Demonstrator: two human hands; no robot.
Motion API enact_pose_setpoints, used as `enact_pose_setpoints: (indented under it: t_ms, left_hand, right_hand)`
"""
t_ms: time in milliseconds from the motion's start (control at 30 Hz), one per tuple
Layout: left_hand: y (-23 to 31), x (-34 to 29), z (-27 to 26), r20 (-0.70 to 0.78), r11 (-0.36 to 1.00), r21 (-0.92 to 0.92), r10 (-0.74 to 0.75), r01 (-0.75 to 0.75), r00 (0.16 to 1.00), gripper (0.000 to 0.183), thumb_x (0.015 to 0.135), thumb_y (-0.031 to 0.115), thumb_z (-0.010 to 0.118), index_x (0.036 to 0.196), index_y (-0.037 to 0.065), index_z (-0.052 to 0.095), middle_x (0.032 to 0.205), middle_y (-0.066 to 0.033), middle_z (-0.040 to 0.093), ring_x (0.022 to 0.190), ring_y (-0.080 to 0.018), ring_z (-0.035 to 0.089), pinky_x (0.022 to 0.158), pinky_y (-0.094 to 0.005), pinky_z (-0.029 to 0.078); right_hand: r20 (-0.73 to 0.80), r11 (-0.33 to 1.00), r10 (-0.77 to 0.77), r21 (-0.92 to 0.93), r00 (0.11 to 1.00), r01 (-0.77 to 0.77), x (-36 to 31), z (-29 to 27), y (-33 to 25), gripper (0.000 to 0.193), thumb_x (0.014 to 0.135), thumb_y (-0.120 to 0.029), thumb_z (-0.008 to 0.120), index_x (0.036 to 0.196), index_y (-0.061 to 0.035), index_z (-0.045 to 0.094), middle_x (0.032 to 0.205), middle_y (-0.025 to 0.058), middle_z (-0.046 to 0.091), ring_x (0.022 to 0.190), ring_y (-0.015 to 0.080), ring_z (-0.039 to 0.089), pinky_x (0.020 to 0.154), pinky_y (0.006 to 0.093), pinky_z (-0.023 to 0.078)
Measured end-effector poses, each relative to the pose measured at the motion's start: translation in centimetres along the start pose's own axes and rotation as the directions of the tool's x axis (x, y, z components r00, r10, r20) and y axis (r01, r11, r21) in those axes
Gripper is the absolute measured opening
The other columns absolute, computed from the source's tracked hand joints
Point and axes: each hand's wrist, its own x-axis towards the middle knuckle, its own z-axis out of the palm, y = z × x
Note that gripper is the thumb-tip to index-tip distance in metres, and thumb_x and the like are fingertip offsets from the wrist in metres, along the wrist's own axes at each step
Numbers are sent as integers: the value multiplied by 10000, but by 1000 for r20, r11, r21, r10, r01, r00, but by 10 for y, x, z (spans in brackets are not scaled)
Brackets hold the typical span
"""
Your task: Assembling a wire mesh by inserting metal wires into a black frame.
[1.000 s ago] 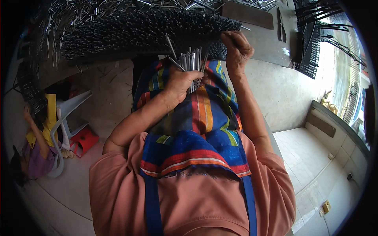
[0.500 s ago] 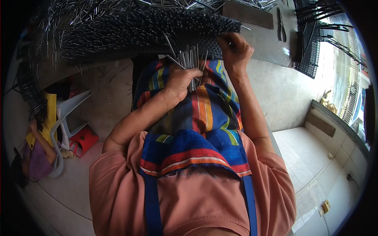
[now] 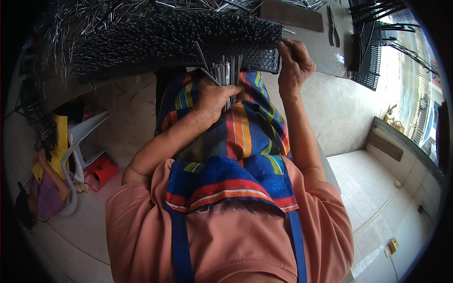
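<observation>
My left hand (image 3: pixel 212 100) is closed round a bundle of thin grey metal rods (image 3: pixel 226 70), held upright over my striped apron (image 3: pixel 240 134). A couple of the rods lean out to the left. Just beyond stands a long black perforated rack (image 3: pixel 270 60), its holes bristling with dark upright pins across most of its length. Bare holes show at its near right corner. My right hand (image 3: pixel 297 66) is at the rack's right end, thumb and fingertips pinched together by the edge. Whatever lies between those fingertips is too small to make out.
Loose rods (image 3: pixel 108 21) are heaped behind the rack. On the table's right lie a dark flat plate (image 3: pixel 292 15) and pliers (image 3: pixel 333 28). Black wire racks (image 3: pixel 368 56) hang past the table edge. At left, another person (image 3: pixel 49 188) is beside a grey chair (image 3: pixel 71 193).
My right hand has moved right, from over the rack's bare holes to its right edge. My left hand still grips the rods in nearly the same place.
</observation>
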Motion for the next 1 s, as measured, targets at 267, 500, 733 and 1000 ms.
enact_pose_setpoints:
  t_ms: [267,500,733,1000]
  left_hand:
    - [0,5,0,13,992,-31,-121,121,993,238,738,-137,626,945,-21,631,802,-102,665,622,-213,683,536,-303,583]
    - [4,8,2,43,994,37,-101,99,994,210,746,-123,627,925,-15,613,753,-108,666,597,-215,684,512,-299,570]
    - [1,7,0,16,994,-34,-101,102,995,210,752,-122,616,937,-22,614,776,-115,668,609,-226,686,527,-311,586]
    - [0,7,-2,36,968,-125,-216,219,976,233,757,-107,614,967,-10,635,800,-125,681,624,-224,687,556,-310,589]
  right_hand:
    - [-61,993,-111,-42,992,108,2,4,17,79,772,73,694,842,38,707,827,41,665,766,85,592,703,208,472]
    - [137,853,-220,-454,966,258,0,8,17,123,725,16,749,836,-29,722,759,59,639,627,139,598,586,249,455]
    - [161,822,-235,-493,959,285,11,11,12,140,751,-2,740,889,-16,720,765,83,661,661,139,636,596,257,477]
    - [377,625,-224,-652,899,429,14,-3,6,136,770,-45,732,906,-51,730,773,105,663,663,237,659,604,289,492]
